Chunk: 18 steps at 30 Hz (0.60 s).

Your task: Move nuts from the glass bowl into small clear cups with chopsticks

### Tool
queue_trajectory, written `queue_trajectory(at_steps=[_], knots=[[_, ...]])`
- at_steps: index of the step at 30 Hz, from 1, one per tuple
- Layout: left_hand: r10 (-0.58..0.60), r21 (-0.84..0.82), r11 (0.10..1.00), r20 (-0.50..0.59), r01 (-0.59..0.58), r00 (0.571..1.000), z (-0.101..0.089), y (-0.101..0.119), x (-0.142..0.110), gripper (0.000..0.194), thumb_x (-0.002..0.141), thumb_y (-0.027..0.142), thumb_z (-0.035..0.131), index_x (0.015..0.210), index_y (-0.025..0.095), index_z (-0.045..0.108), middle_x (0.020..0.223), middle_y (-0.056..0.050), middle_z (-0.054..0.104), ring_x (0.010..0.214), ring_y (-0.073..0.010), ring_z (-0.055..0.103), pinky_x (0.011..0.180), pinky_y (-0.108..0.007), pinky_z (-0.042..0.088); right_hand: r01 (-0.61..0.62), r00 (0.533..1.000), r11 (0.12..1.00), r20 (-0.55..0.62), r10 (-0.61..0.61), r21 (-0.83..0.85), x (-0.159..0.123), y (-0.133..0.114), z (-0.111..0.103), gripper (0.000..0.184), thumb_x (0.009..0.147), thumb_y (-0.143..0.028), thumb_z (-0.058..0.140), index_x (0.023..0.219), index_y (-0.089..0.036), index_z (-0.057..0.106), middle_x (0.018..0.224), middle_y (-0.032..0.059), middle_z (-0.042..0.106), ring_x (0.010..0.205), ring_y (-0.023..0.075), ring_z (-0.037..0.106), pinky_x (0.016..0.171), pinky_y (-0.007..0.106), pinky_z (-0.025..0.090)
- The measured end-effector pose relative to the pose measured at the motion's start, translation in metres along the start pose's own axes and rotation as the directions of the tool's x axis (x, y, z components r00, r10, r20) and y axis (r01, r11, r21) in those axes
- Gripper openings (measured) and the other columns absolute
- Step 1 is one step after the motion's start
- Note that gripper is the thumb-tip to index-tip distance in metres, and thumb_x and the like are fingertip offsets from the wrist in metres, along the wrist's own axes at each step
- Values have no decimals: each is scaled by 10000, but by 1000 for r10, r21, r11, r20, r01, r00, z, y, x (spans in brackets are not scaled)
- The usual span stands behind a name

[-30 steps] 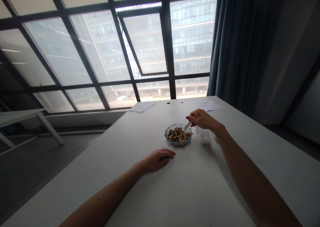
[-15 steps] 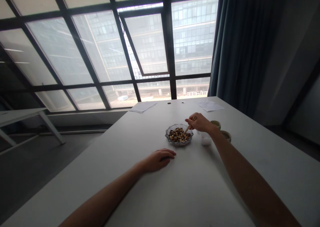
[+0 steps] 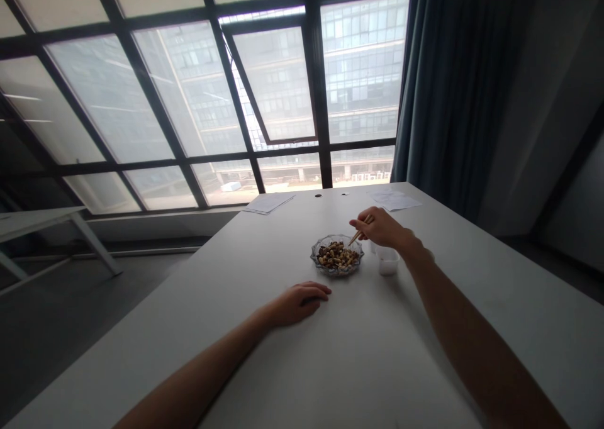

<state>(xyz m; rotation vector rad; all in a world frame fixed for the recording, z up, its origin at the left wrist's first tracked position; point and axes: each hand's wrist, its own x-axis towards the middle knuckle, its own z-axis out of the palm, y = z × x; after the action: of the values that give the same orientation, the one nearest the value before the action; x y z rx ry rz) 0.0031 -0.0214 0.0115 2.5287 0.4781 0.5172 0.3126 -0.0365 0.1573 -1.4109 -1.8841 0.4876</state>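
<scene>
My right hand (image 3: 379,226) is closed around a pair of wooden chopsticks (image 3: 357,234), their tips over the right side of a clear glass bowl (image 3: 315,263). Mixed brown and pale nuts or beans (image 3: 338,256) fill the bowl; their exact kind is too small to tell. My left hand (image 3: 304,300) lies on the table just in front of the bowl, fingers stretched out, holding nothing. A small white plastic container (image 3: 388,263) stands right of the bowl, below my right wrist. Whether the chopstick tips hold anything I cannot make out.
The white table (image 3: 283,378) stretches toward the windows. Papers lie at its far left (image 3: 268,203) and far right (image 3: 394,200). My right forearm mostly hides two greenish bowls. A dark curtain (image 3: 443,114) hangs at the right, and another table (image 3: 42,220) stands left.
My right hand has moved slightly up and right, lifting the chopstick tips from among the pieces. Its forearm now covers the greenish bowls more. My left hand stays put.
</scene>
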Motion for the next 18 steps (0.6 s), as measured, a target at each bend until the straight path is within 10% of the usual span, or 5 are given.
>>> queue_trajectory(at_steps=[18], knots=[[8, -9, 1000, -3, -8, 1000, 0, 4, 4, 269, 1021, 275, 566, 1240, 226, 714, 1359, -98, 688, 1252, -225, 650, 1116, -337, 495, -34, 998, 999, 46, 34, 9, 11, 21, 14, 325, 955, -344, 708, 696, -147, 692, 714, 107, 770, 636, 198, 743, 555, 233, 521]])
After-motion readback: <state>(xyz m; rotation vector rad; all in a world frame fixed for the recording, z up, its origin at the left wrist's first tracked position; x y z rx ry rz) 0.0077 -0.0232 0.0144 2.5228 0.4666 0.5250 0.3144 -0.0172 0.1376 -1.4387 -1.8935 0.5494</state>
